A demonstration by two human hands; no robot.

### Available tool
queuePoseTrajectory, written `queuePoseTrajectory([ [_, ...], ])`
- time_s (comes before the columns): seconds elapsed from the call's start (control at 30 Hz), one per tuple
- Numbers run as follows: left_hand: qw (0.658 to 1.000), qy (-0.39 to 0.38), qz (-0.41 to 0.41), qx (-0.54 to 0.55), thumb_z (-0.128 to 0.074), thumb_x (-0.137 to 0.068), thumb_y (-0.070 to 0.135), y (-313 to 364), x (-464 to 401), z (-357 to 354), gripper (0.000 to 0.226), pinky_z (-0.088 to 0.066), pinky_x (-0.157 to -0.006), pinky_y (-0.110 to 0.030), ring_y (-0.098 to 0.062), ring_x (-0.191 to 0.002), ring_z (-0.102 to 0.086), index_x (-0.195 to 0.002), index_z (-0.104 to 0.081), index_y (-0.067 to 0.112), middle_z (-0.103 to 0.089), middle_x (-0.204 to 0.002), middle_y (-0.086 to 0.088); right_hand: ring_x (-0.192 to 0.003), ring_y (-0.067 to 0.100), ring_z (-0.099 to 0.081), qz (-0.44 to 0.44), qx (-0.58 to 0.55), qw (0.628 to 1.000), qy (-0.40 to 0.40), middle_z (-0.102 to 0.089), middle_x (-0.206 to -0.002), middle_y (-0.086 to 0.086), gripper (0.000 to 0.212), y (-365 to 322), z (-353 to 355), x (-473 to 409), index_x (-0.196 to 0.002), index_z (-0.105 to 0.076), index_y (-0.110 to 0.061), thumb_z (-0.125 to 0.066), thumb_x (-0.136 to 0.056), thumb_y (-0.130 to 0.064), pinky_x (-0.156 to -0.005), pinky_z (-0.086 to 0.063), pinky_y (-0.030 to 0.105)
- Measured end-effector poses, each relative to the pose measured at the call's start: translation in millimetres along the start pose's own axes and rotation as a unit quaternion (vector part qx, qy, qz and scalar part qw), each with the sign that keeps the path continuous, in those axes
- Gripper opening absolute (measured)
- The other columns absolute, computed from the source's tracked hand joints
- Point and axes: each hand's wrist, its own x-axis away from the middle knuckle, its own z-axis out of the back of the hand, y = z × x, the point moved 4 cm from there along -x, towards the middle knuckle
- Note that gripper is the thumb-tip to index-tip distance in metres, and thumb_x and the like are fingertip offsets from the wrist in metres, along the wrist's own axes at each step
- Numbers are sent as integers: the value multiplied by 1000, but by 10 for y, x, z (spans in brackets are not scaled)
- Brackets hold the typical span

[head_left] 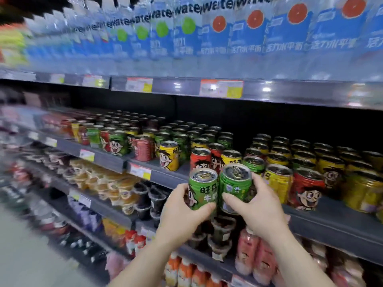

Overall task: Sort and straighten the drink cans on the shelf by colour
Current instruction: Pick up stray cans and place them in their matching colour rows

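Observation:
My left hand [182, 212] grips a green can [202, 188] with a cartoon face, held in front of the shelf edge. My right hand [257, 206] grips a second green can [235, 184] right beside it; the two cans touch. Behind them on the grey shelf [323, 224] stand mixed cans: a red can [200, 158], a yellow can [169, 155] standing alone to the left, a yellow can [277, 182] and a red can [306, 189] to the right. Green cans [182, 141] fill rows further back.
Water bottles [217, 34] line the shelf above, with price tags [221, 88] on its rail. Below are jelly cups [116, 187], dark pudding cups [222, 230] and pink bottles [247, 251]. The aisle floor [24, 255] lies at the lower left.

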Motion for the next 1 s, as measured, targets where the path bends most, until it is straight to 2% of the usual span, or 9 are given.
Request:
queuePoseTrajectory([
  [0.17,1000,-10,4,-22,-75,-52,59,-544,-391,993,52,-53,-84,-35,2,-90,-63,-99,-57,43,-69,-96,22,-99,6,-59,-39,-40,998,-8,-63,-108,-18,66,-340,-1109,-2,-120,-52,-34,-81,-62,-42,-81,-46,25],
  [0.3,999,3,21,-35,-82,-62,46,-694,-751,1411,40,-49,-76,-26,-4,-89,-62,-93,-57,37,-66,-94,16,-104,5,-55,-69,-37,997,14,-59,-109,-19,68,-485,-1534,-60,-116,-48,-44,-77,-55,-55,-84,-46,27],
  [0.37,996,38,15,-78,-78,-62,52,-745,-1060,1543,46,-47,-74,-28,-9,-90,-58,-97,-56,32,-60,-100,11,-106,5,-53,-84,-41,995,31,-57,-111,-20,69,-522,-1622,-112,-115,-46,-47,-76,-54,-57,-87,-46,29],
  [0.43,992,72,15,-101,-70,-55,65,-784,-1364,1590,60,-52,-80,-36,-14,-92,-59,-102,-59,29,-61,-102,6,-103,1,-55,-90,-40,994,41,-58,-110,-23,67,-551,-1637,-165,-113,-45,-50,-78,-56,-53,-86,-47,29],
  [0.5,990,79,22,-116,-67,-55,69,-806,-1622,1549,59,-54,-80,-39,-16,-91,-60,-100,-60,31,-62,-100,5,-98,-5,-55,-85,-44,994,44,-59,-107,-26,65,-567,-1629,-223,-113,-45,-48,-81,-59,-47,-81,-45,23],
  [0.6,987,64,4,-146,-73,-64,59,-726,-1840,1415,52,-52,-78,-35,-21,-94,-61,-101,-60,25,-63,-101,1,-95,-9,-55,-81,-51,995,39,-61,-104,-26,65,-578,-1624,-342,-115,-47,-45,-83,-61,-43,-73,-42,13],
  [0.73,985,76,-3,-154,-77,-69,51,-777,-1960,1253,70,-47,-81,-31,-23,-104,-62,-124,-53,15,-66,-112,-1,-88,-15,-57,-73,-57,995,40,-63,-100,-26,64,-598,-1661,-497,-113,-48,-45,-85,-62,-37,-64,-42,5],
  [0.87,959,136,-61,-239,-74,-61,64,-873,-1983,1216,64,-49,-76,-36,-23,-92,-62,-104,-62,19,-65,-94,1,-84,-28,-49,-68,-46,996,33,-61,-95,-28,63,-603,-1637,-583,-111,-46,-46,-85,-62,-33,-59,-41,1],
  [1.0,956,143,-90,-239,-76,-58,63,-886,-1994,1220,71,-47,-80,-39,-22,-96,-61,-110,-56,20,-64,-96,4,-92,-21,-50,-72,-29,996,41,-58,-107,-27,67,-562,-1649,-585,-114,-49,-47,-85,-58,-41,-68,-39,5],
])
